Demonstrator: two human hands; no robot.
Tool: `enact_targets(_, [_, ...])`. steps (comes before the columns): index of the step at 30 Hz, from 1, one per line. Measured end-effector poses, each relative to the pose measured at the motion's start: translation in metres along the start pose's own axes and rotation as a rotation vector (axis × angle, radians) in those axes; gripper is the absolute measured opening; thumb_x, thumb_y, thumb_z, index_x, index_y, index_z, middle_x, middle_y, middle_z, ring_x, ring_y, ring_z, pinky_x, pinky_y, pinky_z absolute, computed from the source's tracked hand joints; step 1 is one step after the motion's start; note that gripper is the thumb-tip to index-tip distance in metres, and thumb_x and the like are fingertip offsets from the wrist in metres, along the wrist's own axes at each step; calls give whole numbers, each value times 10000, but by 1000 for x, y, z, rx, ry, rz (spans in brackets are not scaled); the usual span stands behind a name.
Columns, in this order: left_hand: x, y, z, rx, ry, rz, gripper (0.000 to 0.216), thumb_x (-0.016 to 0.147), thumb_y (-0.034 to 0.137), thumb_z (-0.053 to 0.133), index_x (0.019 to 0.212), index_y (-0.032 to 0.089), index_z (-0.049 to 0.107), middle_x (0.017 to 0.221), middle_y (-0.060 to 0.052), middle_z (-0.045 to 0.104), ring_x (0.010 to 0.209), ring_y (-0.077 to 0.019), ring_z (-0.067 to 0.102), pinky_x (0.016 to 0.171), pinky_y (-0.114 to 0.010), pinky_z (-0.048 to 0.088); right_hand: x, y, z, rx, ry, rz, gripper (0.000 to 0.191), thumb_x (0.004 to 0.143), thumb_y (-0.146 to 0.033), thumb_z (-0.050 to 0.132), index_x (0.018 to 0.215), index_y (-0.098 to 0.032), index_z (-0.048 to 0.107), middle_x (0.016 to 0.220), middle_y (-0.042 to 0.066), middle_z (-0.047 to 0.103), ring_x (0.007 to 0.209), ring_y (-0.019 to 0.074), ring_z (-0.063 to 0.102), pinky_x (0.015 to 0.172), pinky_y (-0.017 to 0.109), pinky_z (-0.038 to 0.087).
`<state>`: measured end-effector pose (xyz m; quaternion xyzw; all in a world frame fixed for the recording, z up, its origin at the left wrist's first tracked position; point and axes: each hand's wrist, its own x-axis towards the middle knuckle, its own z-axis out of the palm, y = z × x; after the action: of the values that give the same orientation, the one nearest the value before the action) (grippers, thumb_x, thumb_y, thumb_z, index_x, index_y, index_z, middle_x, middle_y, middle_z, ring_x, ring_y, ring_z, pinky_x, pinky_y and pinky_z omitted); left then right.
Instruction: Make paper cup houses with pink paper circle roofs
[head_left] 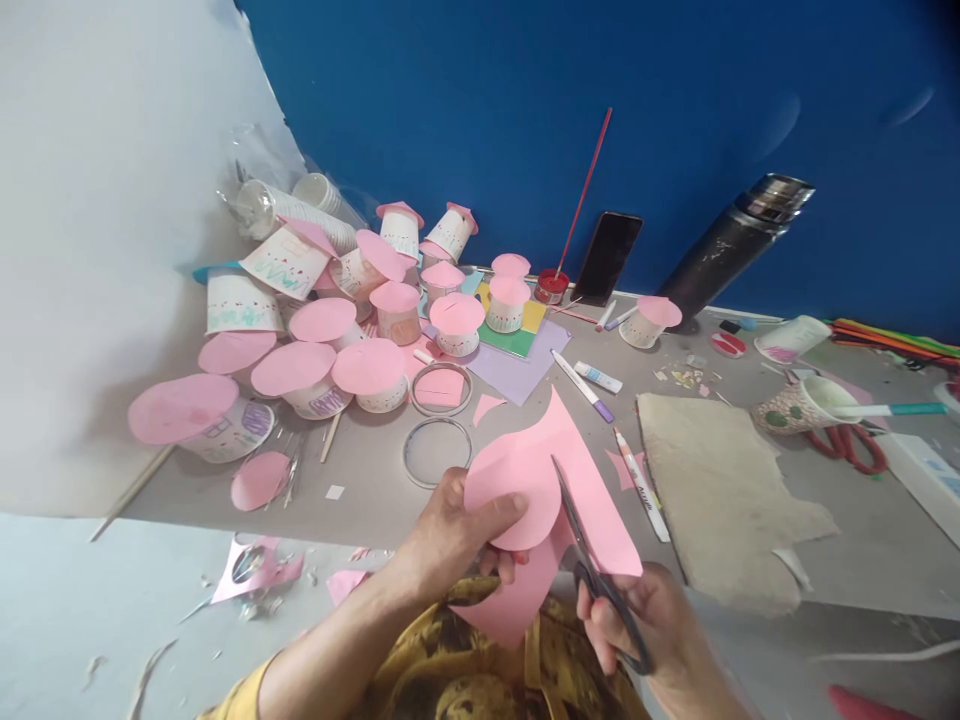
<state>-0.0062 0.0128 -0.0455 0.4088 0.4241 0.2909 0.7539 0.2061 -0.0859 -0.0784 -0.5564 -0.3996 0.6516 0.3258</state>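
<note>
My left hand (457, 530) pinches a sheet of pink paper (514, 475), thumb on top and fingers underneath. The part under my thumb has a rounded, cut edge, while a strip on the right and a flap below still hang from the sheet. My right hand (637, 620) is closed round the dark handles of a pair of scissors (574, 515). Their blades lie against the paper, along the curve between the round part and the right strip. Just beyond the paper, two metal rings (437, 452) rest on the table.
Paper cups with pink paper tops (371, 375) crowd the left of the table (382, 500). A black flask (739, 245) and a phone (609, 258) lean on the blue wall. Markers (641, 485), a beige cloth-like piece (720, 490) and red-handled scissors (847, 447) lie to the right. Scraps litter the floor.
</note>
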Motion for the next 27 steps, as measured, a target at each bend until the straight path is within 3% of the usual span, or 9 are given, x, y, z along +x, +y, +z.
enact_targets(11, [1, 4, -6, 21, -44, -13, 368, 766, 442, 767, 616, 116, 688, 506, -80, 660, 385, -148, 606, 372, -204, 354, 3, -7, 2, -44, -2, -44, 670, 700, -832, 703, 716, -165, 638, 431, -2, 511, 406, 95, 385, 467, 265, 274])
enact_targets(18, [3, 4, -7, 20, -51, -17, 332, 794, 409, 752, 634, 123, 697, 505, -70, 663, 392, -159, 624, 372, -206, 359, 2, -17, 4, -39, -8, -6, 672, 672, -851, 700, 683, -186, 607, 424, -7, 500, 424, 109, 400, 499, 283, 306])
enact_targets(27, [4, 5, -12, 57, -87, 16, 362, 818, 408, 737, 600, 122, 694, 515, -74, 664, 407, -151, 617, 380, -211, 375, 2, -3, -5, -6, -32, 19, 651, 695, -811, 740, 718, -174, 609, 474, -26, 508, 433, 89, 406, 498, 250, 312])
